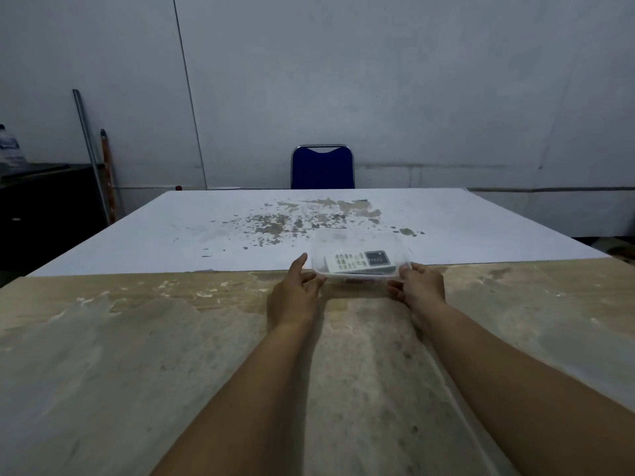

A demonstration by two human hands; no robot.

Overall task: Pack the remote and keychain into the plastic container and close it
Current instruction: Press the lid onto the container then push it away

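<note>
A clear plastic container [357, 240] sits on the table where the white sheet meets the worn wood. Inside it lies a white remote [360, 261] with dark buttons and a small screen. A dark shape at the container's left end may be the keychain, too small to tell. My left hand [296, 291] grips the container's near left corner, thumb up along its side. My right hand [420, 285] holds the near right corner. Whether a lid is on top I cannot tell.
The table [171, 338] has a worn wooden near half and a white sheet [171, 231] with peeled patches on the far half. A blue chair [322, 170] stands behind the far edge. A dark cabinet [44, 201] and leaning poles [91, 152] stand at the left.
</note>
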